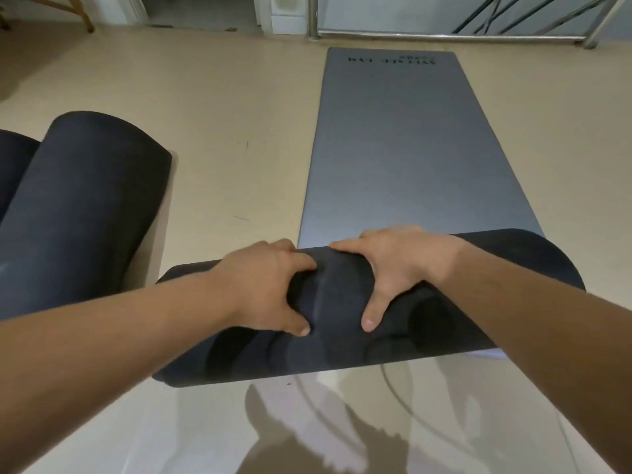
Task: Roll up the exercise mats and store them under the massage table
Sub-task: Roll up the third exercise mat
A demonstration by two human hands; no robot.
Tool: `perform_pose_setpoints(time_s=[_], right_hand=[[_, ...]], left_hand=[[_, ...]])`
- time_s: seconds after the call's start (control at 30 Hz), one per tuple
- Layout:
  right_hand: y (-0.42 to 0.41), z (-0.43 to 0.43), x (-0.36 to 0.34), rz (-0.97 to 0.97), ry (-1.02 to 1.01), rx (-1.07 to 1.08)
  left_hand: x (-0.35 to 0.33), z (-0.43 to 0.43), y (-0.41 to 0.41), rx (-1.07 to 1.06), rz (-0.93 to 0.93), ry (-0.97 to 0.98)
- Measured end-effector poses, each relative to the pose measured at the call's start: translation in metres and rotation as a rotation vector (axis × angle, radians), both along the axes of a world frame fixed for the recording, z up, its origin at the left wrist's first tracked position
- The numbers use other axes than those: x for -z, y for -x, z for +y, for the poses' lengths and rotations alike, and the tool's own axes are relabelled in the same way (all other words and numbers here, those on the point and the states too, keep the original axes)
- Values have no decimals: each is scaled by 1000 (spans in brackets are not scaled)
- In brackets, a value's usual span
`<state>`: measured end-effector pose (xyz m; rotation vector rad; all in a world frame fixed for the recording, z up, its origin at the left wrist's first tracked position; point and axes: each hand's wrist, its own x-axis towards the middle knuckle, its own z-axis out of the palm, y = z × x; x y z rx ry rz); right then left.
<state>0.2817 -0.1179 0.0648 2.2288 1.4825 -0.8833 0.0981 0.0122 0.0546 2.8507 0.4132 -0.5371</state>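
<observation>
Two bare forearms reach in from the bottom corners over the pale glossy floor (239, 131); the left hand (270, 285) and the right hand (396, 265) sit side by side on the dark rolled-up end (342, 343) of a grey rectangular foam exercise mat (410, 159). Both hands grip the roll; the left fingers (301, 263) curl over its crest with the thumb pressed into the near face, denting the foam; the right fingers (345, 248) drape over the top, with that thumb pointing back toward the person. The roll's long axis runs left to right across the person; the unrolled length lies flat on the floor straight ahead of the fingers, stretching away to its printed far end near a chrome tubular frame (444, 37); whether that frame belongs to the massage table cannot be told. Most of the mat looks unrolled, so the rolling seems early. The hands sit left of the roll's middle, leaving the right end farther from either hand; a forward push may skew there. Two dark rolled mats (82, 206) lie on the floor to the left, apart from this one.
</observation>
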Motion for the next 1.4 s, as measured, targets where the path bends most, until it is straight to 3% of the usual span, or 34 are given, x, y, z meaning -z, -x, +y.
perform_pose_setpoints(time_s=[0.1,0.17,0.27,0.33,0.4,0.5,0.57,0.73,0.83,0.93,1.07,1.13,1.2,1.3,1.4], right_hand=[[-14,19,4,176,29,143],[-17,23,7,183,-23,173],[-11,6,2,-35,-238,175],[0,-21,8,-266,-545,214],[16,-50,22,-316,-752,381],[45,-77,51,101,-694,952],[61,-78,64,279,-792,1145],[84,-46,88,167,-813,1027],[63,-39,97,100,-921,860],[34,-29,88,342,-862,876],[48,-25,86,812,-629,1325],[69,-26,96,1062,-576,1409],[80,-26,100,1148,-633,1442],[87,-18,104,1155,-730,1457],[92,-6,104,1137,-743,1466]], left_hand=[[25,-21,7,-11,163,-132],[41,-22,7,-31,144,-175],[43,0,-7,4,67,-173],[35,24,-20,1,56,-95],[28,44,-33,-31,73,24],[28,56,-44,-48,85,105],[29,56,-46,-48,85,116],[28,46,-42,-138,85,112],[33,28,-37,-303,80,92],[38,8,-35,-526,54,150],[39,6,-32,-698,29,281],[37,17,-26,-704,52,382],[36,30,-16,-693,66,477],[36,44,-1,-711,35,689],[37,49,7,-751,-41,783]])
